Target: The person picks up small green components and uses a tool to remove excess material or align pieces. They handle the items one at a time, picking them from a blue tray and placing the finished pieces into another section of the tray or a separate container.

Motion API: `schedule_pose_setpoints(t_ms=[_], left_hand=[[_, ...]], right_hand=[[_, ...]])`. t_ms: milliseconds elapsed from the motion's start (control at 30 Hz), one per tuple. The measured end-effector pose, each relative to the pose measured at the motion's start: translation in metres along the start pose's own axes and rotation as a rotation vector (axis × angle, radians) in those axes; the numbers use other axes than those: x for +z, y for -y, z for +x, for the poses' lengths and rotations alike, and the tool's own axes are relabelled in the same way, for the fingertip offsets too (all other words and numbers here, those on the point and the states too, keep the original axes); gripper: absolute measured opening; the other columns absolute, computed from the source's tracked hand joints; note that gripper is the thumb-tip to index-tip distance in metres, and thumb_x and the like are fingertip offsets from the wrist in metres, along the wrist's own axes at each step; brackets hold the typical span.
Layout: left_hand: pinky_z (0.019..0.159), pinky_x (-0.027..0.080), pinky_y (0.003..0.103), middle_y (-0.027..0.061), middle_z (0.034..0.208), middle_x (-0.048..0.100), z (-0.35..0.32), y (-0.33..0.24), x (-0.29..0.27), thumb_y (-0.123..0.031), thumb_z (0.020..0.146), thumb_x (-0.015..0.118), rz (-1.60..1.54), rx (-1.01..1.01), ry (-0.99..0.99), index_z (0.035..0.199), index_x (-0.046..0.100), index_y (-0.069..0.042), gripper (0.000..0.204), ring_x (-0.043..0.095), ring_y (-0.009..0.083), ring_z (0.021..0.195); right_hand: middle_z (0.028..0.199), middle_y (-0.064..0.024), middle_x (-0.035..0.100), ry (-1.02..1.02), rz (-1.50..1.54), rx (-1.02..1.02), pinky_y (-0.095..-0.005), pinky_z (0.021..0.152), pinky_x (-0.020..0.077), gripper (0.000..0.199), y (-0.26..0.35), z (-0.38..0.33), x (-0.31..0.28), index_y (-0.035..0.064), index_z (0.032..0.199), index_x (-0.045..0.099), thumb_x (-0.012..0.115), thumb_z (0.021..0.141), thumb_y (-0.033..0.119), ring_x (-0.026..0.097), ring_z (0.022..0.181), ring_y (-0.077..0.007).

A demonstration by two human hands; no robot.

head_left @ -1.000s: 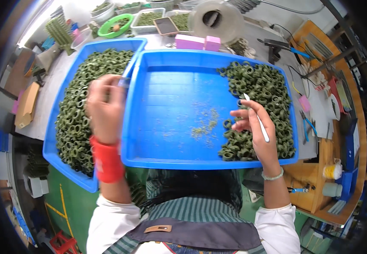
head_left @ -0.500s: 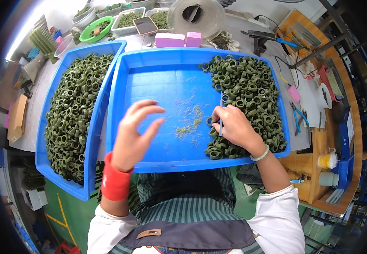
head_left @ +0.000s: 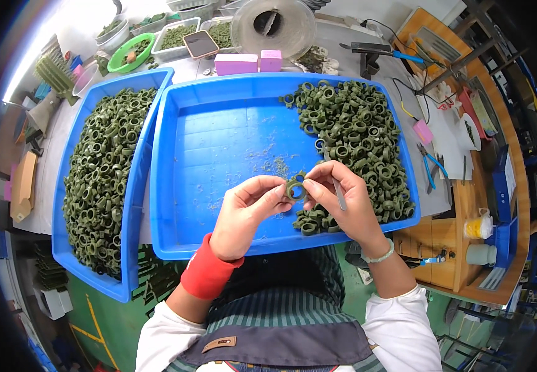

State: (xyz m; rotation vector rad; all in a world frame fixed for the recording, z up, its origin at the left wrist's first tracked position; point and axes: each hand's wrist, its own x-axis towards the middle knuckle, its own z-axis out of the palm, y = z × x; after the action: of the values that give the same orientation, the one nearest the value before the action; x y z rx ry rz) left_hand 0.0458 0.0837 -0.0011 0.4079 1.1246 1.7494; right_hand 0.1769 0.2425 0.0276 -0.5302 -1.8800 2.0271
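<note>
A dark green ring (head_left: 295, 190) with small lugs is held up over the blue tray (head_left: 184, 252). Thumb and fingertips of my left hand (head_left: 253, 208), closed, pinch its left side. My right hand (head_left: 346, 198) is closed at the ring's right edge, thumb and forefinger against it. A thin metal blade-like tool (head_left: 340, 193) is also gripped in my right hand, its far end slanting between the fingers; its exact kind is unclear. To the right in the tray lies a heap of similar green rings (head_left: 361, 118). Green shavings (head_left: 274, 166) are scattered beyond my hands.
At left stands a second blue tray (head_left: 133, 248) filled with green rings (head_left: 104, 173). Behind are pink blocks (head_left: 236, 64), a phone (head_left: 200, 44), a green basket (head_left: 119, 59) and a clear round tub (head_left: 243, 31). Blue-handled pliers (head_left: 431, 164) lie at right.
My right hand has come up and left from the heap with the tool. My left hand has moved right and closed; a green ring is now between both hands.
</note>
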Motion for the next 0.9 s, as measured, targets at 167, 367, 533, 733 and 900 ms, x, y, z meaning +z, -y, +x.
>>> schedule_pose_setpoints(t_ms=[167, 367, 533, 733, 900], left_hand=[[0.090, 0.059, 0.032, 0.0128, 0.111, 0.070, -0.005, -0.001, 0.004, -0.009, 0.101, 0.060, -0.143, -0.068, -0.018, 0.122, 0.062, 0.004, 0.024, 0.070, 0.0200, 0.101], [0.093, 0.058, 0.031, 0.0139, 0.120, 0.067, -0.009, -0.004, 0.004, -0.008, 0.102, 0.058, -0.169, -0.095, 0.003, 0.129, 0.058, 0.002, 0.029, 0.068, 0.0209, 0.108], [0.092, 0.059, 0.031, 0.0126, 0.119, 0.067, -0.012, -0.005, 0.006, -0.008, 0.101, 0.059, -0.136, -0.038, -0.010, 0.130, 0.058, 0.001, 0.030, 0.068, 0.0197, 0.109], [0.089, 0.060, 0.028, 0.0102, 0.112, 0.069, -0.010, -0.004, -0.003, -0.007, 0.100, 0.062, -0.144, -0.147, -0.003, 0.131, 0.059, 0.000, 0.032, 0.069, 0.0164, 0.104], [0.086, 0.060, 0.027, 0.0065, 0.108, 0.068, -0.012, -0.006, 0.003, -0.007, 0.099, 0.063, -0.131, -0.143, -0.034, 0.126, 0.061, 0.000, 0.028, 0.069, 0.0139, 0.096]], right_hand=[[0.090, -0.0057, 0.066, -0.022, 0.063, 0.023, -0.0259, 0.068, 0.0567, 0.012, -0.002, -0.005, 0.003, -0.0019, 0.100, 0.060, 0.067, 0.096, 0.006, 0.067, 0.085, -0.0108], [0.105, -0.0119, 0.072, -0.017, -0.349, -0.416, -0.0324, 0.081, 0.0588, 0.019, -0.013, -0.006, 0.003, 0.0006, 0.100, 0.067, 0.076, 0.084, -0.002, 0.071, 0.100, -0.0213], [0.110, -0.0122, 0.073, -0.011, -0.360, -0.398, -0.0331, 0.082, 0.0588, 0.022, -0.016, -0.005, 0.004, 0.0019, 0.105, 0.068, 0.074, 0.085, -0.004, 0.072, 0.099, -0.0231], [0.110, -0.0122, 0.073, 0.073, -0.373, -0.383, -0.0342, 0.087, 0.0572, 0.024, -0.014, -0.005, 0.000, 0.0030, 0.115, 0.067, 0.069, 0.091, 0.001, 0.071, 0.101, -0.0222], [0.105, -0.0086, 0.068, 0.017, -0.241, -0.353, -0.0318, 0.090, 0.0504, 0.041, -0.002, -0.003, -0.011, 0.0041, 0.140, 0.053, 0.040, 0.111, 0.029, 0.063, 0.097, -0.0167]])
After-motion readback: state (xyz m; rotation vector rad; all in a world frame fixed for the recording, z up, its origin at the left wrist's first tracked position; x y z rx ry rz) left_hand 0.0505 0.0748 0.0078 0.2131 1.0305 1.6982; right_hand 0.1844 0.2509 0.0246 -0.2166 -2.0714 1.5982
